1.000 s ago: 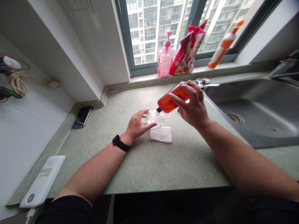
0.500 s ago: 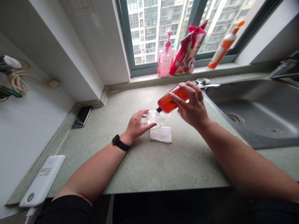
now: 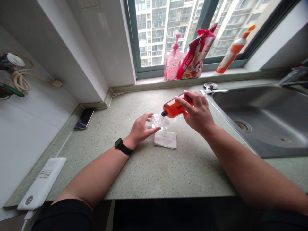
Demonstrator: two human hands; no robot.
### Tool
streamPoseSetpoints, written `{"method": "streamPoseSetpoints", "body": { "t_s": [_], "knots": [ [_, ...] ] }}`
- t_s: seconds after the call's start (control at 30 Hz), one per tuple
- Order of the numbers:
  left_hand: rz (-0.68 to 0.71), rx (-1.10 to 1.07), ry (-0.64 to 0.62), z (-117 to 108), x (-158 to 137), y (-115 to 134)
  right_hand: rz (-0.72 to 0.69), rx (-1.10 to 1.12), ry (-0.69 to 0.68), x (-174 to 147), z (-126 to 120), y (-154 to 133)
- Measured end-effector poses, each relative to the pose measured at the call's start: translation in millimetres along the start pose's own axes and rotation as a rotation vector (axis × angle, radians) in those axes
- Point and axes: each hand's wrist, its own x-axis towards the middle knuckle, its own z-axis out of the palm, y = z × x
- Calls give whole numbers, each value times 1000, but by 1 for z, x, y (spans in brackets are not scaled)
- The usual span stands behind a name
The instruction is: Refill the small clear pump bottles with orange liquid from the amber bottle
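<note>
My right hand [image 3: 198, 112] is closed round an amber-red bottle [image 3: 173, 108], which it holds tilted, with the dark neck pointing down to the left. That neck meets the ridged mouth of a clear plastic bottle [image 3: 160, 122]; whether liquid is running between them I cannot make out. With thumb and fingers on either side, my left hand [image 3: 141, 129] grips the clear bottle above the counter. Close in front of it lies a folded white tissue [image 3: 165, 140]. A dark watch [image 3: 123, 146] is on my left wrist.
Along the window sill stand a pink pump bottle [image 3: 172, 64], a red-tied bag [image 3: 198, 57] and an orange-and-white bottle [image 3: 232, 54]. A steel sink [image 3: 267, 147] lies to the right. At left are a phone [image 3: 84, 118] and a white power bank [image 3: 43, 183] with a cable.
The amber-red bottle has tipped a little nearer to level, and my right hand has dropped slightly. My left hand keeps the clear bottle in nearly the same place. The view has shifted a little.
</note>
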Motion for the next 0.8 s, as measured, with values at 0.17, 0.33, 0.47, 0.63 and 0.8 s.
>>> {"method": "streamPoseSetpoints", "body": {
  "t_s": [0.17,0.33,0.47,0.63,0.8],
  "knots": [
    [3,-1,0,0,0,0,71,0,-20,-3,6,4],
    [-2,4,-4,0,0,-2,140,157,22,-2,8,8],
    [-8,3,-6,2,-1,-6,256,314,37,-1,9,13],
    [-2,9,-16,1,-1,-7,408,452,48,-1,13,26],
    [-2,9,-24,-1,-1,-4,547,543,28,-1,17,31]
  ]
}}
